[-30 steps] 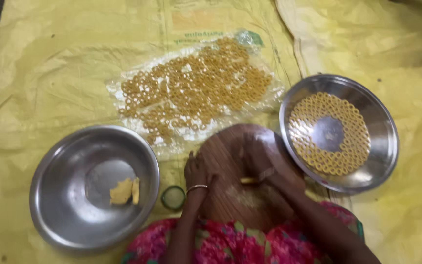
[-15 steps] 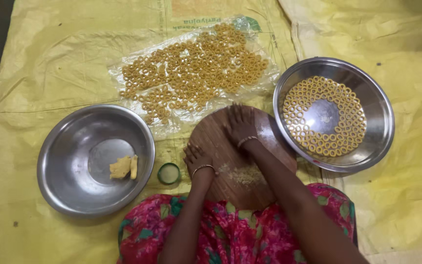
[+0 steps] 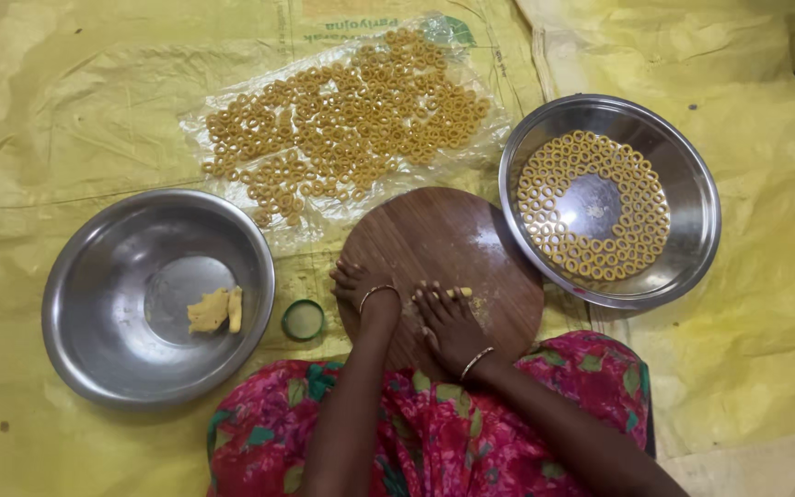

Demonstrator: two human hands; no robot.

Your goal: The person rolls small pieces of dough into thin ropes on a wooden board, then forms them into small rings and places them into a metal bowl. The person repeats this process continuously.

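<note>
- A small strip of yellow dough (image 3: 458, 293) is pressed flat on the round wooden board (image 3: 443, 248), near its front edge.
- The brown board is laid flat, dusted pale around the dough.

We see the scene under soft, even, warm light — bright enough that the yellow sheet (image 3: 66, 120) reads clearly, with no hard-edged shadows. The empty-centred steel bowl (image 3: 94, 368) left of the round wooden board (image 3: 443, 239) shows a pale glare patch on its flat bottom; the steel plate (image 3: 692, 184) right of the board carries a dimmer sheen on its centre and rim. The clear plastic film (image 3: 232, 198) beyond the board glints whitish along its creases. Only faint shadows ring the bowl. Focus is a little soft overall — the hands (image 3: 453, 322) on the board look slightly smeared. Far corners beyond the board fall dark.
</note>
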